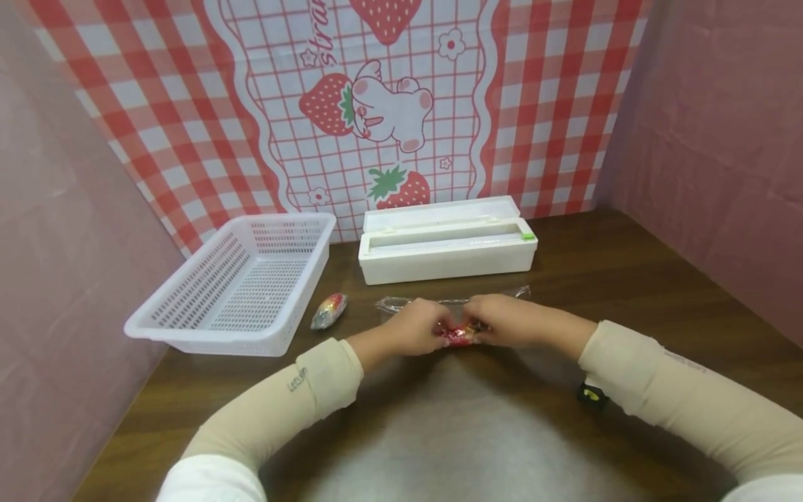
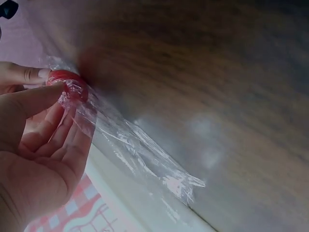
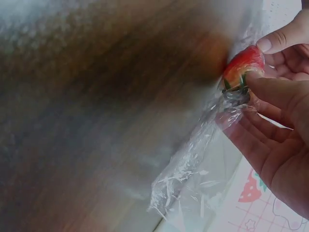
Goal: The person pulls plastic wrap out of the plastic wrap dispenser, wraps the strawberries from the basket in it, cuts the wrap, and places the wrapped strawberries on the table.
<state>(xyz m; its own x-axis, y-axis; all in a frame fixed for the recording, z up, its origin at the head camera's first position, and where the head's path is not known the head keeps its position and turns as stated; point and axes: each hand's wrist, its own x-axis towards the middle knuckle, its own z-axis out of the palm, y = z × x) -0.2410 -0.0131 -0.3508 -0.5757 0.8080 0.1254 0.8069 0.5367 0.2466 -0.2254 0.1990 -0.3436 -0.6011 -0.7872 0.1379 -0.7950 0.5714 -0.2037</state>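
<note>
Both hands meet at the middle of the table around a strawberry (image 1: 459,337), red with a yellowish end and green leaves (image 3: 236,83). My left hand (image 1: 417,326) pinches its red end between thumb and fingers. At the leafy end, my right hand (image 1: 505,319) grips it the same way. Clear cling film (image 2: 140,145) lies around the fruit and trails out to both sides in a crumpled strip. A second strawberry (image 1: 330,311), wrapped in film, lies on the table left of my left hand. The fingers partly hide the held strawberry in the head view.
A white perforated basket (image 1: 301,307) stands at the left. Behind the hands is a long white cling film box (image 1: 448,267), its lid (image 1: 442,211) raised. Beside the right sleeve sits a small black object (image 1: 592,396) with a yellow mark. A strawberry-print cloth (image 1: 527,104) hangs behind.
</note>
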